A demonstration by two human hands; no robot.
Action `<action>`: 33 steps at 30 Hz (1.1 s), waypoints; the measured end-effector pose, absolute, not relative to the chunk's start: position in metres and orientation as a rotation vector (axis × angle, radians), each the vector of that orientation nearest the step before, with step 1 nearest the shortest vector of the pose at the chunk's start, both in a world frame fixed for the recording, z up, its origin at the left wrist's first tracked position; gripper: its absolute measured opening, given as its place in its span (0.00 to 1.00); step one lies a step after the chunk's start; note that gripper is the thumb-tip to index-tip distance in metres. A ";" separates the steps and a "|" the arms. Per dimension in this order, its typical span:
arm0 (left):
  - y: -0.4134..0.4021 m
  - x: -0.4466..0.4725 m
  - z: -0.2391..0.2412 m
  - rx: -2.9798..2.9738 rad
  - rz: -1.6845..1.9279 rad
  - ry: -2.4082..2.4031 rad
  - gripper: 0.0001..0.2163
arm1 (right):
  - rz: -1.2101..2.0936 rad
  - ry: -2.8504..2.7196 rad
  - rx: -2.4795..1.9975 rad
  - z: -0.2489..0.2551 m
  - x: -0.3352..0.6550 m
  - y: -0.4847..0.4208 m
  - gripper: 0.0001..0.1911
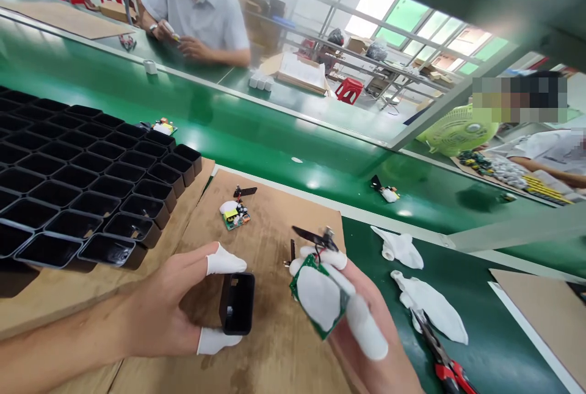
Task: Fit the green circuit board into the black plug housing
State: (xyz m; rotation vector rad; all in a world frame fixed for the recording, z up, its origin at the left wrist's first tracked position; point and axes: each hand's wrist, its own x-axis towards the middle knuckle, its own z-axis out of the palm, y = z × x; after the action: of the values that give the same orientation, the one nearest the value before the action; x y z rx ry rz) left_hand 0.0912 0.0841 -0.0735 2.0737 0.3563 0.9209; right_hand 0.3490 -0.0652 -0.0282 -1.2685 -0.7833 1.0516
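Between the thumb and finger of my left hand (158, 305) is a small black plastic case (238, 304), its open mouth facing up toward me. White finger cots cover those fingertips. My right hand (366, 321), also in white finger cots, grips a green circuit board (319, 296) with a broad white patch on its face. A black strip with metal prongs (315, 235) hangs on red and black wires from the board's upper edge. The board is to the right of the case, apart from it. Another circuit board (235, 216) with a yellow part lies on the cardboard beyond.
Rows of black cases (91, 174) fill the left side. White gloves (425, 305) and red-handled pliers (442, 351) lie at right. Behind runs a green conveyor belt (274, 144) carrying a few boards (387, 189). A person (196, 22) sits across it; a green fan (462, 128) stands right.
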 end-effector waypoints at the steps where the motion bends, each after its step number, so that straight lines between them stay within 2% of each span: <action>1: 0.085 0.092 -0.074 2.081 0.930 0.360 0.30 | 1.040 -0.828 -1.263 -0.030 0.345 -0.066 0.35; 4: 0.088 0.093 -0.074 2.091 0.937 0.297 0.32 | 1.045 -0.945 -1.239 -0.029 0.328 -0.064 0.44; 8: 0.092 0.094 -0.072 2.091 0.936 0.240 0.32 | 1.085 -0.970 -1.198 -0.027 0.313 -0.062 0.48; 14: 0.093 0.094 -0.067 2.044 0.879 0.183 0.34 | 1.207 -1.060 -1.117 -0.035 0.316 -0.052 0.32; 19: 0.092 0.094 -0.064 2.044 0.854 0.208 0.30 | 1.234 -1.090 -1.087 -0.030 0.312 -0.043 0.34; 25: 0.091 0.094 -0.063 2.075 0.898 0.254 0.23 | 1.008 -1.216 -1.159 -0.045 0.315 -0.053 0.39; 29: 0.092 0.094 -0.065 2.086 0.893 0.243 0.25 | 0.814 -1.332 -1.249 -0.062 0.320 -0.060 0.44; 33: 0.092 0.094 -0.065 2.106 0.868 0.267 0.26 | 0.688 -1.434 -1.288 -0.057 0.321 -0.055 0.41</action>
State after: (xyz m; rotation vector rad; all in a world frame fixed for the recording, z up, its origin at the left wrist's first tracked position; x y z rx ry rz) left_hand 0.0936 0.0923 -0.0649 2.1062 0.2666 0.8684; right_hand 0.3214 -0.0553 -0.0574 -1.2878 -1.4340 0.6883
